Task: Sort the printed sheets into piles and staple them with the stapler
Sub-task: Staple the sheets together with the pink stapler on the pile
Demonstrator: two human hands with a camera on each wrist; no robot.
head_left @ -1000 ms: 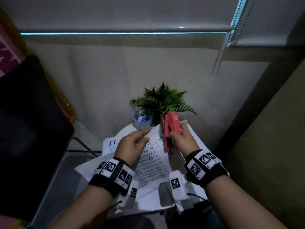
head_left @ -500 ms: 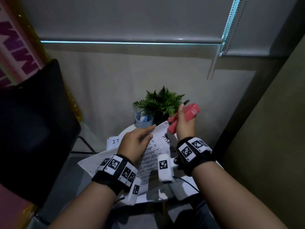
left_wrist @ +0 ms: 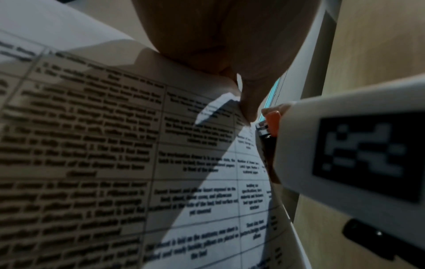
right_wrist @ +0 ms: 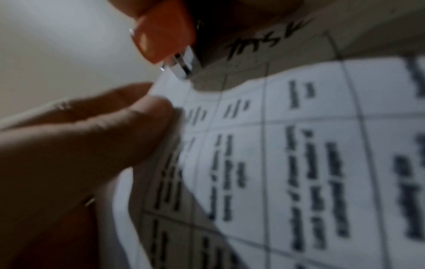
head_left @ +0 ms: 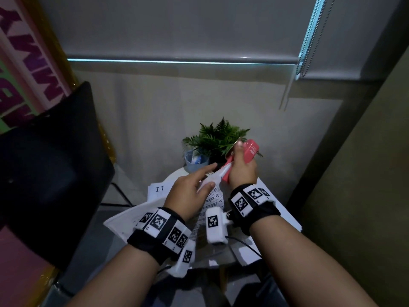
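Note:
My left hand (head_left: 208,177) pinches the top corner of the printed sheets (head_left: 213,198) between thumb and forefinger and holds that corner lifted off the table. My right hand (head_left: 240,161) grips the red stapler (head_left: 251,151), tilted with its rear up and to the right. Its nose sits at the lifted corner. In the left wrist view the table-printed sheets (left_wrist: 92,145) fill the frame, with the stapler's (left_wrist: 272,120) tip beside my thumb. In the right wrist view the stapler's (right_wrist: 161,36) metal mouth is at the sheets' (right_wrist: 299,145) edge, just above my left fingers (right_wrist: 115,127).
More sheets lie on the small round table (head_left: 177,176): one marked "I.T" (head_left: 159,189), a pile at the left (head_left: 124,219), another at the right (head_left: 285,218). A potted fern (head_left: 219,140) and a plastic cup (head_left: 195,161) stand behind. A black chair (head_left: 44,162) is at the left.
My right hand has raised the stapler from the flat sheets and tilted its rear to the right. My left hand has lifted the sheets' corner up to its nose.

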